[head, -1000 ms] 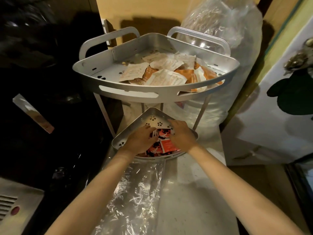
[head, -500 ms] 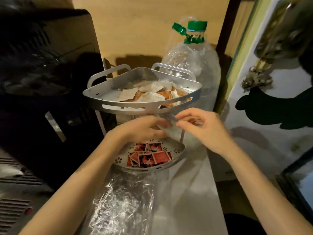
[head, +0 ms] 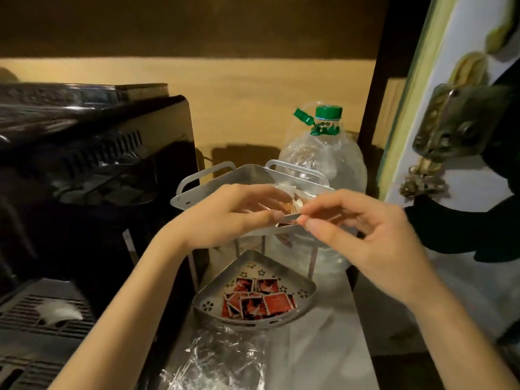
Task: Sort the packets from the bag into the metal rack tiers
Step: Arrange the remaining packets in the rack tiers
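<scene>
Bare-armed, both hands are raised in front of the upper tier of the metal corner rack. The left hand comes in from the lower left, palm turned inward, fingers curled with the thumb pressed toward the fingertips. The right hand comes in from the lower right, thumb and forefinger pinched together. Between the two sets of fingertips sits a small thin packet, seen nearly edge-on; both hands appear to pinch it, though blur makes the contact hard to confirm.

Red packets lie flat in the lower tier, well below the hands. Pale and orange packets in the upper tier are mostly hidden behind the fingers. A clear plastic jug with a green cap stands just behind the rack. A black appliance fills the left side. Crinkled clear plastic bag lies on the steel counter in front of the rack, cut off at the bottom edge.
</scene>
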`<state>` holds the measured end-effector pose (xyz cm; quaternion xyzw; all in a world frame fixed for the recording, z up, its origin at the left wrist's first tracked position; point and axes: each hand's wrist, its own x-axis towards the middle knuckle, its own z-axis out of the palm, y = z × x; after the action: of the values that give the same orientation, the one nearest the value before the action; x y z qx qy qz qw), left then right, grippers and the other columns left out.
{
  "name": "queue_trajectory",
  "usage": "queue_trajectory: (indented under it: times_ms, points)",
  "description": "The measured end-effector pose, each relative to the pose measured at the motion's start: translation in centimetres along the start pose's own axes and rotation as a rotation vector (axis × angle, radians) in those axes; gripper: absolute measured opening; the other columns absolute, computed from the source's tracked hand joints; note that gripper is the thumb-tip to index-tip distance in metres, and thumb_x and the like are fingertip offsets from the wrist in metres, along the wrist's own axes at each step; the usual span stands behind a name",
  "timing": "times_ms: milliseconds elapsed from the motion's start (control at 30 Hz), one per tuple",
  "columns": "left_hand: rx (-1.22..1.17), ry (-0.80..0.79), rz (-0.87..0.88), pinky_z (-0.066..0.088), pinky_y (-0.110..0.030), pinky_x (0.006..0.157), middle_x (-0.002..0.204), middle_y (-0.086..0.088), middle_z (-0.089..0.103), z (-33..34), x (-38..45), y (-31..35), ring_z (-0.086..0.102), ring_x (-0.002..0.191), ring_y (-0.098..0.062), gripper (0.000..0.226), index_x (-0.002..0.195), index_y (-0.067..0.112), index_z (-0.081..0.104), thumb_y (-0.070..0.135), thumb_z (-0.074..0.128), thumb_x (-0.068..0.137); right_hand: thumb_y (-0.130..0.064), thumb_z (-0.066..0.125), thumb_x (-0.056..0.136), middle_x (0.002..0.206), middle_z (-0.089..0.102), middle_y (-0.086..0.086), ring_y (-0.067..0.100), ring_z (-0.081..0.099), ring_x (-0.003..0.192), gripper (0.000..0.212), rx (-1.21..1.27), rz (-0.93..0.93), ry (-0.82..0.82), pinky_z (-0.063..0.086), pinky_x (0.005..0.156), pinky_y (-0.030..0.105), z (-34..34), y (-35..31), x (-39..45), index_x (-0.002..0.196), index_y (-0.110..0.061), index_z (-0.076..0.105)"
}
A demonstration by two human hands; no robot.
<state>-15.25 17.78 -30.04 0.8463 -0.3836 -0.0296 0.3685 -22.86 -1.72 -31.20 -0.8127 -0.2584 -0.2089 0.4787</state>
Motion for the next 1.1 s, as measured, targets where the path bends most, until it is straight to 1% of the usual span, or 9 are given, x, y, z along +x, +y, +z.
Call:
queue_trajectory:
  times_ms: [133,267,400,533,667,833,967,1033,1100]
  points:
    - [-0.089,0.138,-0.042,0.050,-0.029,0.091,0.113,0.007,0.067,1.1,-3.2,-1.9,0.062,0.104,-0.003,0.033,0.121,0.022,0.057,0.029,0.055,0.089,-0.020,0.066,0.081,0.092,0.068,-0.016,0.002,0.063,0.090,0.017,0.040,0.112,-0.130,0.051,0.078,0.017,3.0,1.4,-0.4,0.090,-0.034,0.067]
    - [-0.182,0.272,-0.133,0.051,-0.026,0.089,0.106,0.012,0.069,3.4,-6.7,-3.9,0.062,0.103,-0.002,0.030,0.112,0.034,0.062,0.040,0.057,0.083,-0.022,0.066,0.082,0.089,0.069,-0.015,0.002,0.064,0.088,0.015,0.059,0.231,-0.223,0.054,0.079,0.023,5.7,3.5,-1.4,0.089,-0.035,0.067]
    - [-0.253,0.434,-0.302,0.051,-0.027,0.089,0.100,0.009,0.069,7.0,-10.4,-7.1,0.063,0.097,-0.001,0.022,0.108,0.029,0.063,0.025,0.061,0.086,-0.022,0.068,0.080,0.085,0.071,-0.008,0.005,0.065,0.085,0.013,0.106,0.397,-0.289,0.053,0.079,0.024,9.4,6.7,-3.8,0.085,-0.033,0.068]
    - [-0.183,0.493,-0.511,0.049,-0.031,0.093,0.113,0.005,0.062,11.7,-13.9,-11.1,0.059,0.101,-0.002,0.033,0.117,0.021,0.058,0.022,0.063,0.085,-0.021,0.069,0.079,0.090,0.068,0.000,0.017,0.065,0.084,0.013,0.140,0.660,-0.315,0.052,0.069,0.026,13.4,10.6,-7.9,0.086,-0.031,0.064]
    - [-0.107,0.385,-0.752,0.036,-0.023,0.098,0.134,-0.005,0.044,16.1,-17.1,-14.3,0.045,0.121,-0.018,0.052,0.135,0.013,0.040,0.023,0.059,0.088,-0.028,0.072,0.076,0.106,0.061,0.004,0.019,0.059,0.095,0.043,0.027,0.926,-0.274,0.052,0.079,0.036,16.7,13.7,-12.5,0.114,-0.016,0.054]
    - [0.011,0.181,-0.995,0.020,-0.039,0.113,0.155,-0.011,0.008,19.6,-19.0,-16.8,0.012,0.142,-0.028,0.075,0.147,0.023,0.013,0.031,0.058,0.088,-0.027,0.072,0.076,0.117,0.051,0.011,0.024,0.056,0.091,0.067,0.160,1.277,-0.196,0.052,0.064,0.035,18.7,14.4,-15.6,0.130,-0.009,0.037]
    - [0.086,0.085,-1.068,0.024,-0.044,0.113,0.156,-0.013,-0.002,21.6,-19.5,-17.3,0.011,0.142,-0.032,0.077,0.147,0.017,0.011,0.039,0.054,0.088,-0.022,0.073,0.076,0.105,0.056,0.006,0.022,0.062,0.079,0.055,0.378,1.423,-0.181,0.054,0.070,0.039,19.4,14.5,-16.1,0.120,-0.011,0.041]
    - [0.095,0.066,-1.102,0.028,-0.047,0.111,0.156,-0.013,-0.007,22.2,-19.7,-17.3,0.011,0.142,-0.034,0.081,0.147,0.018,0.009,0.042,0.056,0.085,-0.023,0.075,0.072,0.105,0.062,0.008,0.024,0.066,0.084,0.052,0.422,1.474,-0.208,0.053,0.069,0.036,20.1,14.7,-16.3,0.114,-0.009,0.048]
    - [0.142,0.063,-1.121,0.025,-0.047,0.112,0.156,-0.013,-0.005,22.5,-19.7,-17.3,0.004,0.142,-0.034,0.083,0.146,0.016,0.010,0.044,0.057,0.083,-0.017,0.074,0.073,0.091,0.067,0.013,0.020,0.066,0.069,0.034,0.478,1.496,-0.170,0.050,0.060,0.031,20.8,14.7,-16.4,0.100,-0.004,0.057]
